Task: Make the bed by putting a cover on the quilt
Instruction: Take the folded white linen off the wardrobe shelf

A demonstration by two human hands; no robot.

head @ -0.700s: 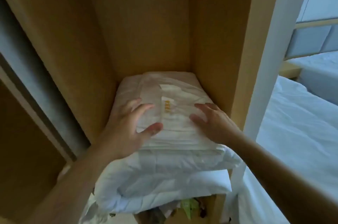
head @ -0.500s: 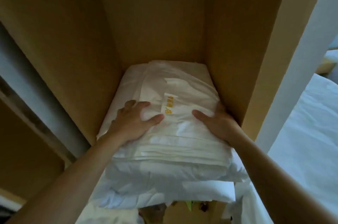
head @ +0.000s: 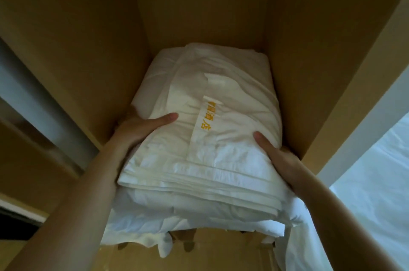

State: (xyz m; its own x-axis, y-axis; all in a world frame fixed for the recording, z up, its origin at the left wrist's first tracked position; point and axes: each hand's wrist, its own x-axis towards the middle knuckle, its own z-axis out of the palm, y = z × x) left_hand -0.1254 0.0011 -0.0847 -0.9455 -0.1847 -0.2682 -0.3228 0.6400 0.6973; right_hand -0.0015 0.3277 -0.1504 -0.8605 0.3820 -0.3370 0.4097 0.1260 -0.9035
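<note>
White cloth fills the bottom of a narrow wooden cupboard (head: 88,53): a folded cover (head: 223,151) lying flat on top of a thicker folded quilt (head: 194,211), the two stacked on the shelf (head: 221,248) with the quilt's loose edges spilling over its front lip. Yellow lettering (head: 205,119) runs down a strip on the cover's top face. The person has a hand at each side of the cover. The left hand (head: 135,133) is clamped on the cover's left edge, the left thumb (head: 164,118) stretched flat across the top, pointing in towards the lettering, while the other fingers curl down round the side and are hidden by the cloth. The right hand (head: 281,157) does the same on the right edge, the right thumb (head: 262,141) pressing on top and the fingers tucked out of sight between the cover and the cupboard wall. So the cover sits between the two hands, pinched thumb-above, fingers-below; how far under they reach, and whether they also catch the quilt, I cannot tell. Past the cupboard's right side a white-sheeted bed (head: 374,177) shows.
</note>
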